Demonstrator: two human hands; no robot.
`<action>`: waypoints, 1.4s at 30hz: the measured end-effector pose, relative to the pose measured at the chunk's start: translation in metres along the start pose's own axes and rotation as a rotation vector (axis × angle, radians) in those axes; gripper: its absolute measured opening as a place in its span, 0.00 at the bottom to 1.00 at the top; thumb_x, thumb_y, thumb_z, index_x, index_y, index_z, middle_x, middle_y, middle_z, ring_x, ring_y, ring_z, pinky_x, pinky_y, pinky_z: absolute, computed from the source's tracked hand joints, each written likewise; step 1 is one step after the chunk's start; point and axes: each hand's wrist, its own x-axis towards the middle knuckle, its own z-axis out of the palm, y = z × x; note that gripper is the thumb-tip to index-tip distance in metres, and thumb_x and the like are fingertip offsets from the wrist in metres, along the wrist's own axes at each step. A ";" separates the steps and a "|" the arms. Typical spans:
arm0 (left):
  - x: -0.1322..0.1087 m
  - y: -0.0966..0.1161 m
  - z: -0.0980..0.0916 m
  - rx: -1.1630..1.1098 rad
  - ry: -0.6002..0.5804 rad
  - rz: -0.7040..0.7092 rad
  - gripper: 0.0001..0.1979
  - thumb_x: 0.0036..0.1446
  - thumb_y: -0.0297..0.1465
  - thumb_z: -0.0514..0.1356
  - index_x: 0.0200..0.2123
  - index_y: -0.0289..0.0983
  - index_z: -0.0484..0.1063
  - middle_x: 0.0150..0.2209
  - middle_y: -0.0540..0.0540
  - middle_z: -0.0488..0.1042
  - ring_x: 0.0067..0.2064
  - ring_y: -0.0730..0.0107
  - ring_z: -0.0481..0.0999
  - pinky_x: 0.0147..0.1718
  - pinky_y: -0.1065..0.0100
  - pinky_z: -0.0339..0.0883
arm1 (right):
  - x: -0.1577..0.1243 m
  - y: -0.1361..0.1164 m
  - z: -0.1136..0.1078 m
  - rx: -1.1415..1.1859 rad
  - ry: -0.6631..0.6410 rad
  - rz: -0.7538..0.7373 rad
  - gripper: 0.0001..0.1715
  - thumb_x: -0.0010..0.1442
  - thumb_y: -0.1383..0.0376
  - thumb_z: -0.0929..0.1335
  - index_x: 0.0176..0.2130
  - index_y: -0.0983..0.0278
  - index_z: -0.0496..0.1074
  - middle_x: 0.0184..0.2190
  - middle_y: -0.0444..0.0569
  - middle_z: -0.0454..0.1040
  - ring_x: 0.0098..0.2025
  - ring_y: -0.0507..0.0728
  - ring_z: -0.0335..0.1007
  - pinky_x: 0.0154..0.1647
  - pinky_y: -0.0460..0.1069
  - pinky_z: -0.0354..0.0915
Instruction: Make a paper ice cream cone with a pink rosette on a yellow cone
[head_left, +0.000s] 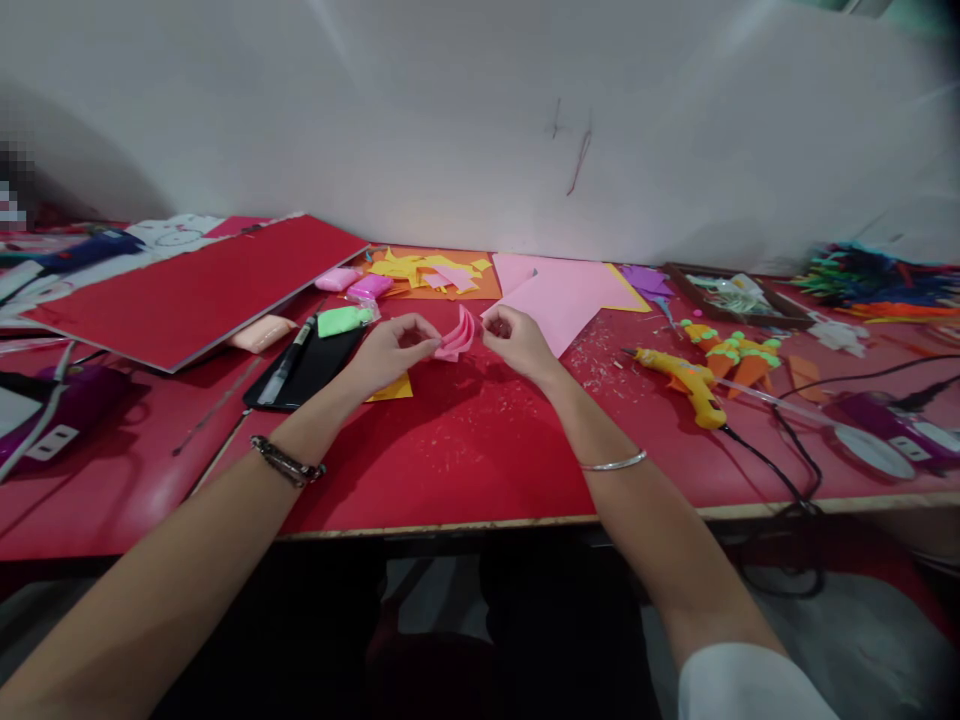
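At a red table (pixel 465 450) strewn with a red board (pixel 195 285), pink sheets (pixel 559 290) and a yellow glue gun (pixel 686 378), the left hand (pixel 390 350) and right hand (pixel 517 340) pinch a folded pink paper (pixel 457 338) between them, above the tabletop's middle.

You've got one small pink paper piece (pixel 456 337), matte, plain pink on every face that shows. It's folded into a fan-like shape w/ several curved layers, their edges standing up and bowing to your right. It's held just above the red tabletop (pixel 465 450), pinched btwn your left hand (pixel 390 350) at its lower-left edge and your right hand (pixel 517 338) at its upper-right tip. Can't tell the fold count.
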 end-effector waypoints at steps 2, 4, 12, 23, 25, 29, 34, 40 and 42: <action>0.001 -0.003 -0.001 0.025 0.041 -0.001 0.08 0.48 0.34 0.57 0.27 0.34 0.66 0.27 0.50 0.68 0.28 0.76 0.66 0.30 0.72 0.61 | -0.001 0.004 -0.001 -0.069 -0.005 0.024 0.02 0.45 0.68 0.63 0.26 0.64 0.63 0.22 0.41 0.64 0.24 0.48 0.58 0.27 0.45 0.57; 0.002 -0.006 -0.001 0.056 0.069 0.006 0.08 0.48 0.34 0.56 0.28 0.34 0.66 0.27 0.50 0.68 0.27 0.77 0.65 0.28 0.73 0.60 | -0.001 0.009 -0.002 -0.118 -0.005 0.041 0.03 0.44 0.69 0.63 0.25 0.64 0.63 0.22 0.41 0.65 0.25 0.49 0.59 0.28 0.45 0.57; 0.002 -0.022 0.005 0.507 0.016 0.198 0.09 0.51 0.35 0.54 0.32 0.36 0.68 0.32 0.47 0.68 0.31 0.73 0.67 0.31 0.70 0.61 | 0.000 0.021 -0.006 -0.217 0.005 0.145 0.03 0.44 0.67 0.62 0.25 0.64 0.65 0.24 0.43 0.68 0.27 0.51 0.62 0.31 0.47 0.59; -0.003 -0.018 0.003 0.924 -0.098 0.199 0.11 0.53 0.30 0.49 0.36 0.37 0.69 0.37 0.44 0.69 0.35 0.66 0.70 0.28 0.70 0.59 | 0.003 0.009 -0.007 -0.238 0.267 0.103 0.06 0.46 0.69 0.59 0.29 0.62 0.55 0.31 0.47 0.63 0.33 0.53 0.60 0.33 0.48 0.59; -0.002 -0.019 0.003 0.923 -0.098 0.198 0.11 0.53 0.29 0.49 0.35 0.37 0.70 0.36 0.44 0.69 0.34 0.66 0.70 0.27 0.70 0.58 | 0.003 0.003 -0.007 -0.229 0.260 0.034 0.05 0.48 0.69 0.58 0.30 0.62 0.56 0.30 0.46 0.63 0.32 0.52 0.59 0.33 0.47 0.59; 0.000 -0.020 0.004 0.751 -0.068 0.175 0.11 0.53 0.33 0.50 0.32 0.37 0.70 0.33 0.45 0.71 0.32 0.68 0.69 0.28 0.70 0.58 | -0.002 -0.008 -0.004 -0.196 0.142 -0.123 0.06 0.50 0.70 0.57 0.30 0.63 0.59 0.29 0.46 0.64 0.30 0.50 0.59 0.33 0.46 0.59; 0.000 -0.014 0.010 0.601 0.027 0.120 0.19 0.56 0.39 0.45 0.28 0.35 0.70 0.26 0.46 0.71 0.27 0.70 0.66 0.27 0.69 0.56 | -0.008 -0.015 0.002 -0.472 -0.015 -0.210 0.09 0.52 0.69 0.58 0.30 0.64 0.66 0.32 0.50 0.66 0.37 0.56 0.59 0.37 0.51 0.57; -0.002 -0.008 0.018 0.608 0.022 0.057 0.18 0.54 0.43 0.48 0.31 0.36 0.71 0.29 0.45 0.74 0.27 0.70 0.67 0.26 0.71 0.55 | -0.013 -0.025 0.008 -0.747 -0.104 -0.265 0.12 0.52 0.68 0.60 0.30 0.64 0.72 0.45 0.54 0.61 0.47 0.62 0.52 0.42 0.56 0.52; -0.002 -0.008 0.020 0.621 0.011 0.040 0.17 0.54 0.41 0.49 0.31 0.36 0.72 0.30 0.44 0.74 0.28 0.69 0.68 0.27 0.71 0.55 | -0.014 -0.026 0.010 -0.731 -0.119 -0.264 0.12 0.53 0.68 0.60 0.31 0.63 0.72 0.45 0.53 0.61 0.47 0.62 0.52 0.42 0.56 0.52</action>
